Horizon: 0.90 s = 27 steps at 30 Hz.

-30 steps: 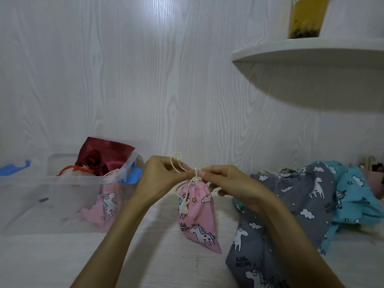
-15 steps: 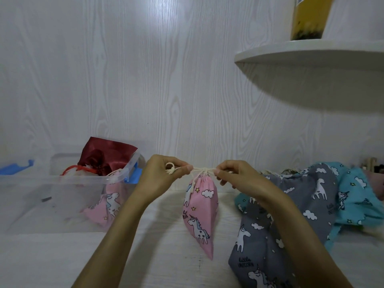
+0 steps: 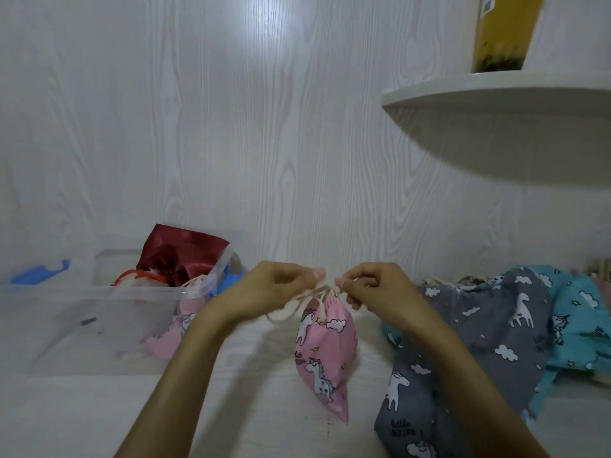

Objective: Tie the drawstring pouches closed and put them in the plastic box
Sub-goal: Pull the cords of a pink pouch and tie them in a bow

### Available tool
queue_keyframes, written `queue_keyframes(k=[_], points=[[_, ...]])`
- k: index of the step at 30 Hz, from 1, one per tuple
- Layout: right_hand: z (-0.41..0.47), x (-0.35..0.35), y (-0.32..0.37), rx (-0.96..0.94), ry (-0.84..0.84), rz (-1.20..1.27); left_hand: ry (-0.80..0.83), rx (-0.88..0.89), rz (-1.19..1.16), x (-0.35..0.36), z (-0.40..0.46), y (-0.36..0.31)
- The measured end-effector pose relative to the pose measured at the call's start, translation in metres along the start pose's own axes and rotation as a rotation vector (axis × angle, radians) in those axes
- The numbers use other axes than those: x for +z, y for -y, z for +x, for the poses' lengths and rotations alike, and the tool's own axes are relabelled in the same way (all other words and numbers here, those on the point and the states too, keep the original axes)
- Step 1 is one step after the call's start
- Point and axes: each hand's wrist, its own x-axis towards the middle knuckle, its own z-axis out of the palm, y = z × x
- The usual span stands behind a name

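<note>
While the white wood-grain table (image 3: 99, 414) spreads under everything, the clear plastic box (image 3: 99, 325) sits well to the left of the pink pouch (image 3: 325, 355) that the person holds up. Inside the box, a dark red satin pouch (image 3: 182, 252) leans on the far wall and another pink unicorn pouch (image 3: 178, 328) presses against the near right corner. To the right of the held pouch lies a heap of soft printed cloth: a grey unicorn pouch (image 3: 463, 352), and beyond it a teal one (image 3: 582, 328). Above them a curved white shelf (image 3: 496, 94) juts from the wall.

The held pouch hangs clear of the table, its long axis near upright, gathered mouth at the top and one bottom corner pointing down and a little right. It is thin cotton, puckered at the neck.

The left hand (image 3: 281, 289) is closed, pinching the cream drawstring (image 3: 297, 302) left of the neck; the right hand (image 3: 373, 285) is closed on the cord just right of it. Half a second ago the hands were drawn apart with the cord taut between them; now they have come together over the neck, and a slack loop of cord droops below the left hand.
</note>
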Motion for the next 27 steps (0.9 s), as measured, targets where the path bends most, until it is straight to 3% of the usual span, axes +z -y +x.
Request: queue_keyframes(k=[3,6,10,12,14,18,20,22,24,27], points=[[0.001,0.022,0.005,-0.089,-0.024,0.111,0.065,0.029,0.079,0.002,-0.006,0.006],[-0.001,0.027,0.01,-0.132,0.055,0.176,-0.124,0.086,0.131,-0.003,-0.011,0.012],[-0.003,0.023,0.02,0.003,0.382,0.128,-0.285,0.146,0.049,-0.032,-0.024,-0.009],[-0.001,0.027,0.035,0.035,0.465,0.157,-0.348,0.138,-0.044,-0.055,-0.029,-0.028],[0.007,0.035,0.058,0.009,0.394,0.2,-0.401,0.121,-0.1,-0.08,-0.035,-0.047],[0.046,0.07,0.098,-0.1,0.01,0.341,-0.624,0.142,-0.088,-0.131,-0.045,-0.061],[0.06,0.096,0.117,-0.162,-0.151,0.367,-0.781,0.159,0.023,-0.151,-0.051,-0.055],[0.068,0.124,0.122,-0.209,-0.202,0.258,-0.871,0.167,0.189,-0.159,-0.057,-0.04],[0.067,0.146,0.115,-0.237,-0.111,0.011,-0.839,0.117,0.351,-0.153,-0.061,-0.018],[0.052,0.162,0.092,-0.245,0.074,-0.228,-0.392,-0.119,0.619,-0.143,-0.063,0.026]])
